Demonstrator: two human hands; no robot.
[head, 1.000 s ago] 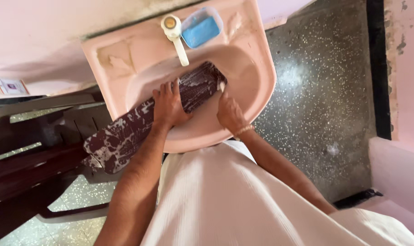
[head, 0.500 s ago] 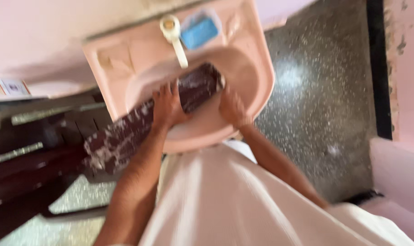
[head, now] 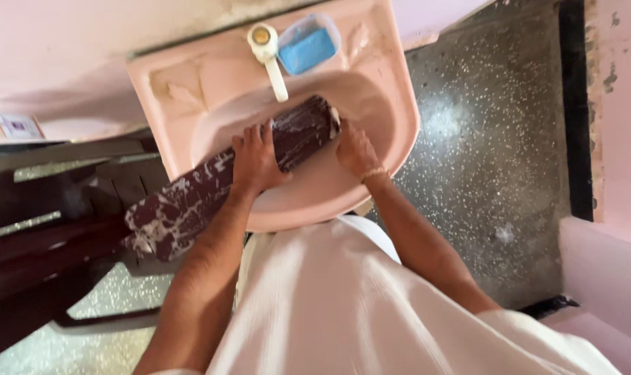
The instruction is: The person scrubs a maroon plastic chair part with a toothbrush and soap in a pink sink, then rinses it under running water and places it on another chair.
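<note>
A long dark maroon board [head: 190, 201], smeared with white soap foam, lies slanted across a pink wash basin [head: 392, 97]. One end rests in the bowl under the white tap [head: 268, 50]; the other sticks out past the basin's left rim. My left hand [head: 254, 161] grips the board near its middle, fingers spread over the top. My right hand [head: 355, 149] presses against the board's end inside the bowl, fingers curled; whether it holds anything small there is hidden.
A blue soap bar in a clear dish [head: 307, 47] sits on the basin's back ledge beside the tap. A dark plastic chair [head: 45, 250] stands to the left. Speckled grey floor [head: 489, 153] lies to the right, with a pink wall [head: 617, 104] beyond.
My hands and the board keep nearly the same pose. The view shifted slightly and my right hand moved a little along the board's end.
</note>
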